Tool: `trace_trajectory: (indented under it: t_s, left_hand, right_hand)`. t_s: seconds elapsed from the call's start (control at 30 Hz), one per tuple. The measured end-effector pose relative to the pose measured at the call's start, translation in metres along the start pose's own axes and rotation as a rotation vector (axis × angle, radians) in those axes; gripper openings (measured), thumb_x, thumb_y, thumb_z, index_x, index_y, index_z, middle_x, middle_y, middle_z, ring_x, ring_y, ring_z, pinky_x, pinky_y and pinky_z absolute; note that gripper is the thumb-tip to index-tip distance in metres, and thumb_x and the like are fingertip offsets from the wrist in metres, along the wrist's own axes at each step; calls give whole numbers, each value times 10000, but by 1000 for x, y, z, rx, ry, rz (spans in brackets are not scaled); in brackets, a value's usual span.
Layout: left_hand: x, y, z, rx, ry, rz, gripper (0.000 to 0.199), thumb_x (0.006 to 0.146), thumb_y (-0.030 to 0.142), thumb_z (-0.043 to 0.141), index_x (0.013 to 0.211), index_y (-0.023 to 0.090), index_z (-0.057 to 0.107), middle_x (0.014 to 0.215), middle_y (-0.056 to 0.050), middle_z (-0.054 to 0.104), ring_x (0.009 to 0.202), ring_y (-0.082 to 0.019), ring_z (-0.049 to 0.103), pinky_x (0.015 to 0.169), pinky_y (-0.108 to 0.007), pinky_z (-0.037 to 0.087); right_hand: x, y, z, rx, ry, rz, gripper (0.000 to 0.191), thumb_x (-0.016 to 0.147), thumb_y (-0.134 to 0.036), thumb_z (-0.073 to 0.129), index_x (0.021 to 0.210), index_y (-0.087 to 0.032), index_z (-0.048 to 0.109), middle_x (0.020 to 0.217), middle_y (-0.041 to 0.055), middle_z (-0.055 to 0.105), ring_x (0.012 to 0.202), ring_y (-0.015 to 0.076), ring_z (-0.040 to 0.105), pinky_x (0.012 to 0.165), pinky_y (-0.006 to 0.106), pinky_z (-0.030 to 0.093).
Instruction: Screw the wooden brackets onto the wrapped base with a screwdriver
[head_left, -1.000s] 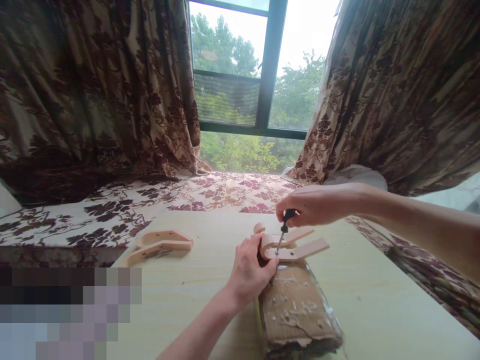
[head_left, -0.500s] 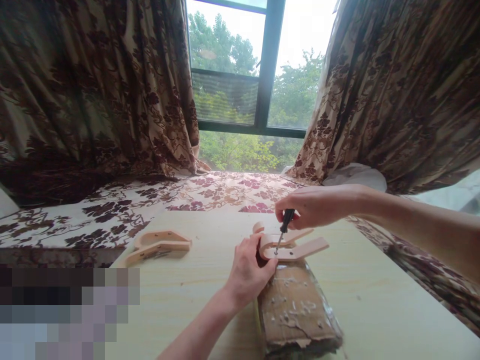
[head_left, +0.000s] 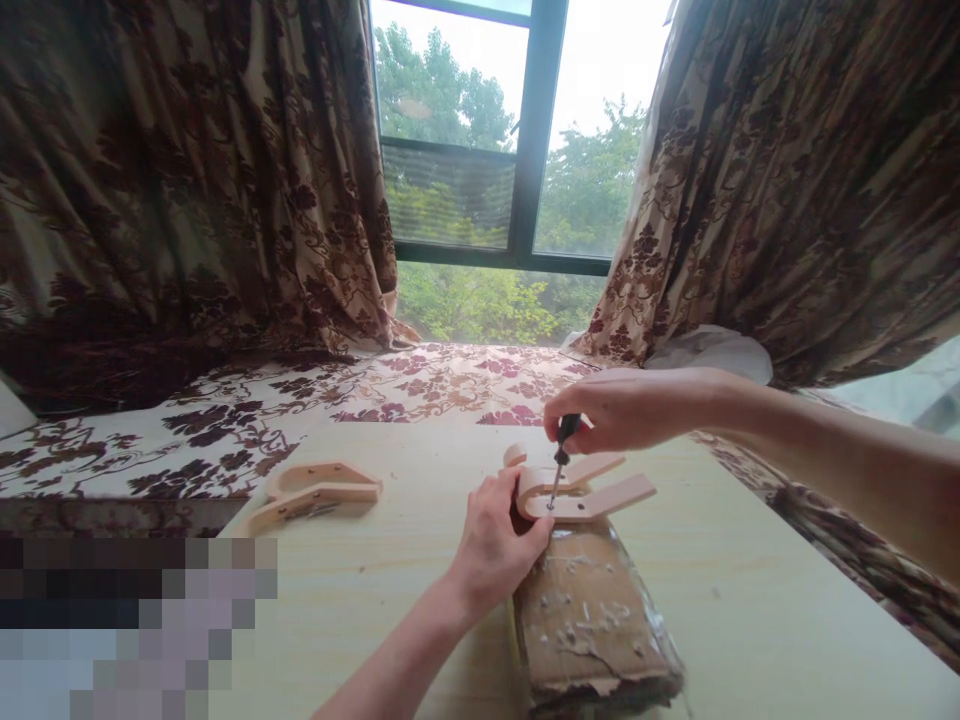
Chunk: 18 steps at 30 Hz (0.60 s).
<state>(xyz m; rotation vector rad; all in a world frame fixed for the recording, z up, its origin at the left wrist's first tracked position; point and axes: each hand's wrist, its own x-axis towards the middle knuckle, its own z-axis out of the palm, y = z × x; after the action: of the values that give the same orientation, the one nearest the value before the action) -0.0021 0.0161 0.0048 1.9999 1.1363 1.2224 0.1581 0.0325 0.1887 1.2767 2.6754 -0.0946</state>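
My right hand (head_left: 600, 412) is closed round the black handle of a screwdriver (head_left: 568, 430). The screwdriver's tip meets a hole in a pale, bent wooden piece (head_left: 600, 497) with a curved end. This piece rests at the far end of a worn brown cardboard-covered block (head_left: 600, 610). Gripping the piece's curved end from the left is my left hand (head_left: 496, 525), its thumb near the screwdriver tip. Small screws or bits (head_left: 574, 632) lie scattered over the block.
Similar bent wooden pieces (head_left: 341, 490) lie at the left of the pale tabletop (head_left: 390, 620), with small thin bits beside them. Beyond the table are a floral cloth (head_left: 450, 375), patterned curtains (head_left: 300, 180) and a window (head_left: 525, 130).
The screwdriver has become slightly more upright, and my right hand has shifted a little to the left. My left hand and the wooden piece stay in place.
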Motion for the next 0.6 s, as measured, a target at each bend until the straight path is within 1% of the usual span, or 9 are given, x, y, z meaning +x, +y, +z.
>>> trace_trajectory:
  t_s: [0.1, 0.17, 0.23, 0.37, 0.53, 0.6]
  left_hand:
    - [0, 1, -1, -4, -14, -3, 385, 728, 256, 598, 1104, 240, 513, 1035, -32, 590, 1003, -213, 516, 953, -411, 369]
    - [0, 2, -2, -7, -23, -8, 407, 727, 257, 600, 1123, 230, 507, 1045, -41, 587, 1015, -218, 510, 966, -413, 358]
    - [0, 2, -2, -13, -27, -13, 415, 729, 260, 600, 1132, 225, 507, 1056, -47, 582, 1028, -220, 504, 978, -413, 347]
    - [1, 3, -3, -22, -23, -27, 423, 730, 259, 600, 1141, 235, 503, 1064, -44, 575, 1041, -225, 496, 989, -418, 338]
    - [-1, 5, -5, -3, -25, -53, 371, 724, 238, 596, 1087, 244, 522, 1023, -31, 578, 1005, -223, 503, 948, -406, 377]
    - [-2, 6, -5, 6, -29, -63, 376, 721, 235, 596, 1090, 248, 521, 1020, -27, 577, 1002, -221, 503, 941, -398, 387]
  right_hand:
    - [3, 6, 5, 60, 12, -53, 161, 808, -216, 523, 872, -181, 667, 774, 20, 663, 660, 119, 541, 579, 217, 345]
    - [5, 8, 9, 87, 27, -32, 141, 811, -234, 535, 833, -169, 659, 714, 11, 639, 613, 107, 512, 546, 213, 330]
    - [6, 8, 13, 103, 69, 13, 138, 814, -258, 547, 804, -160, 644, 665, 2, 613, 568, 96, 480, 517, 212, 312]
    - [6, 6, 26, 146, 241, 61, 157, 828, -314, 555, 816, -170, 615, 668, -5, 604, 570, 96, 475, 515, 216, 301]
    - [8, 6, 53, 285, 484, 120, 193, 887, -353, 479, 849, -182, 561, 635, -21, 556, 558, 99, 441, 532, 227, 313]
    - [10, 6, 61, 331, 549, 138, 188, 897, -360, 463, 872, -191, 541, 630, -28, 543, 553, 104, 439, 532, 231, 319]
